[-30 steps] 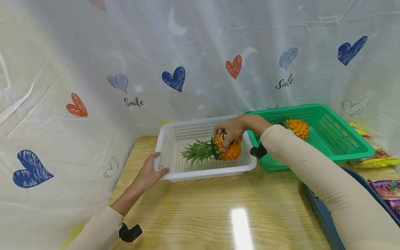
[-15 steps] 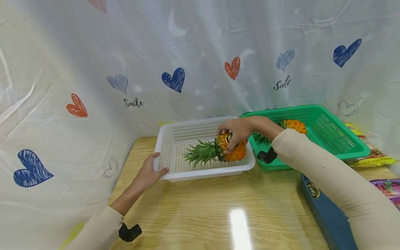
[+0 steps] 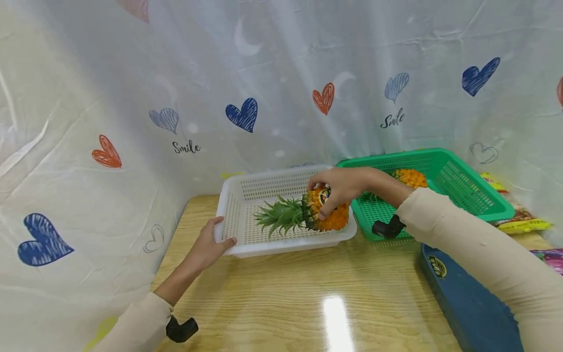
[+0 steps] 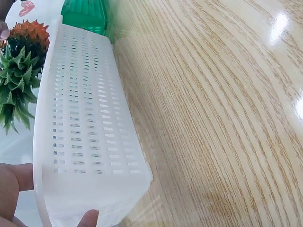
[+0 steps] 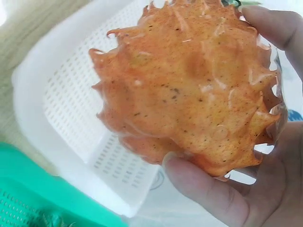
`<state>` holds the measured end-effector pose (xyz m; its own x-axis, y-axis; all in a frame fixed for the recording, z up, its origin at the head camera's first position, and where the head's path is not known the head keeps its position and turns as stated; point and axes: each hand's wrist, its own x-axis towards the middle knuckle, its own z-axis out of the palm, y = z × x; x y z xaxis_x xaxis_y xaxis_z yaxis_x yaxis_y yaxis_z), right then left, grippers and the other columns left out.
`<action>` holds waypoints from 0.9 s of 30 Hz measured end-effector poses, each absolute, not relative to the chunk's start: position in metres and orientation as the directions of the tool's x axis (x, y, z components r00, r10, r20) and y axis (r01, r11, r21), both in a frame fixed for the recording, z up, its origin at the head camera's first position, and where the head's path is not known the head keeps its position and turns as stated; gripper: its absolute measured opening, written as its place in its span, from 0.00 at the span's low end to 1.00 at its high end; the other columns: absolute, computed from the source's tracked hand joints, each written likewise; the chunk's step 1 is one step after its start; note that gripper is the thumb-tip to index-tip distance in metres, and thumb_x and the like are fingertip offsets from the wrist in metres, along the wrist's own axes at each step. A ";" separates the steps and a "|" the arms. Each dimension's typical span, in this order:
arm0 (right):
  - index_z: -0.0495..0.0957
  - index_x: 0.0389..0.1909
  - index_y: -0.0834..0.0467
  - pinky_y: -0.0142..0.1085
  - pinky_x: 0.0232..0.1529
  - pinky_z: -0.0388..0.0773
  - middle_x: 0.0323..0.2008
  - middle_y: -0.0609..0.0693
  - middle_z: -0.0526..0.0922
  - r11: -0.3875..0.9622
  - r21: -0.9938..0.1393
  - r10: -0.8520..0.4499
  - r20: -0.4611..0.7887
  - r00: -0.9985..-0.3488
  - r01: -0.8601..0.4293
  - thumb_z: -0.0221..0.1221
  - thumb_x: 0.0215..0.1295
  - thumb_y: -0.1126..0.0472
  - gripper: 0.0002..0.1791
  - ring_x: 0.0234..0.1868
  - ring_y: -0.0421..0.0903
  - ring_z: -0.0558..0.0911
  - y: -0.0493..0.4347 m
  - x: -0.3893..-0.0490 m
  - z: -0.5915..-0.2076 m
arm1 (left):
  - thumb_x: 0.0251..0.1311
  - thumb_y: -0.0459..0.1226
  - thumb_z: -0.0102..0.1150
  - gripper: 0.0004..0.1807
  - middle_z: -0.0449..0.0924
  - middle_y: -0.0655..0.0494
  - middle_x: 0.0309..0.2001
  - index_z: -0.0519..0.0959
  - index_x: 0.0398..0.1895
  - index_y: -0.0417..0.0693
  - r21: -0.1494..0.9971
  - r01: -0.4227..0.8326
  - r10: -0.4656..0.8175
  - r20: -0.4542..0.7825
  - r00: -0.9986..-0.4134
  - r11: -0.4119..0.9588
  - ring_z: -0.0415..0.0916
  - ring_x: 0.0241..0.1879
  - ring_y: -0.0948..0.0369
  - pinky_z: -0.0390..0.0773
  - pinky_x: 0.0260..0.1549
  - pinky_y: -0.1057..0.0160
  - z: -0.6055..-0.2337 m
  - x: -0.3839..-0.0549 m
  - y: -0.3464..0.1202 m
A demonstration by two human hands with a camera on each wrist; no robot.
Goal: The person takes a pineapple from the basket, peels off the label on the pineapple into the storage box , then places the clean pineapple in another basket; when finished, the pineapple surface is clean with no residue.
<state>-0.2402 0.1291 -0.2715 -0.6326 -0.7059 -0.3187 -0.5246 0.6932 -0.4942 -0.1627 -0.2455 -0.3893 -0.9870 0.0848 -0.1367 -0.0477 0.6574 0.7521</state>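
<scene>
A pineapple with an orange, spiky body and a green leafy crown lies sideways in the white perforated basket, its crown pointing left. From above, my right hand grips the body with thumb and fingers on either side. The rounded orange base of the pineapple fills the right wrist view, thumb and a finger against its spikes. My left hand holds the near left corner of the basket by its rim. In the left wrist view, digits show on both sides of the white rim.
A green basket stands right of the white one, another pineapple inside it. A blue tray sits front right, partly under my right sleeve. Snack bags lie at the far right. Behind the wooden table hangs a printed curtain.
My right hand has shifted the pineapple slightly rightward in the white basket, and the right forearm has moved right too. My left hand keeps its hold on the rim.
</scene>
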 end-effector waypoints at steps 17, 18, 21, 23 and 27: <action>0.70 0.66 0.52 0.53 0.59 0.75 0.65 0.55 0.73 0.679 -0.521 -0.708 -0.279 -0.648 -0.517 0.71 0.54 0.40 0.41 0.65 0.55 0.73 0.148 -0.198 -0.275 | 0.66 0.39 0.60 0.44 0.58 0.30 0.65 0.48 0.77 0.36 0.738 -0.047 0.080 -0.136 -0.987 0.673 0.72 0.59 0.39 0.75 0.54 0.44 -0.391 -0.163 -0.247; 0.70 0.66 0.52 0.53 0.58 0.76 0.65 0.55 0.73 0.675 -0.529 -0.712 -0.281 -0.644 -0.514 0.71 0.54 0.40 0.41 0.65 0.55 0.73 0.149 -0.195 -0.276 | 0.66 0.39 0.61 0.44 0.58 0.30 0.65 0.48 0.77 0.35 0.739 -0.043 0.083 -0.133 -0.988 0.672 0.72 0.59 0.39 0.75 0.55 0.44 -0.391 -0.163 -0.247; 0.71 0.66 0.50 0.52 0.57 0.76 0.64 0.54 0.73 0.666 -0.542 -0.721 -0.289 -0.630 -0.513 0.70 0.54 0.39 0.40 0.64 0.54 0.73 0.150 -0.187 -0.277 | 0.66 0.39 0.61 0.44 0.59 0.30 0.66 0.48 0.77 0.34 0.744 -0.034 0.090 -0.127 -0.988 0.667 0.72 0.60 0.38 0.75 0.55 0.43 -0.389 -0.163 -0.247; 0.71 0.66 0.49 0.52 0.57 0.75 0.64 0.54 0.73 0.659 -0.552 -0.727 -0.294 -0.621 -0.511 0.70 0.54 0.39 0.40 0.63 0.53 0.73 0.152 -0.183 -0.278 | 0.66 0.39 0.61 0.44 0.59 0.30 0.66 0.48 0.77 0.34 0.750 -0.034 0.093 -0.127 -0.987 0.661 0.71 0.61 0.38 0.74 0.56 0.43 -0.389 -0.163 -0.248; 0.71 0.66 0.48 0.52 0.55 0.75 0.64 0.53 0.73 0.646 -0.571 -0.739 -0.302 -0.602 -0.507 0.70 0.54 0.39 0.40 0.62 0.53 0.74 0.155 -0.172 -0.283 | 0.66 0.39 0.61 0.45 0.60 0.29 0.67 0.48 0.77 0.33 0.754 -0.019 0.112 -0.123 -0.986 0.657 0.71 0.62 0.38 0.75 0.56 0.43 -0.389 -0.164 -0.249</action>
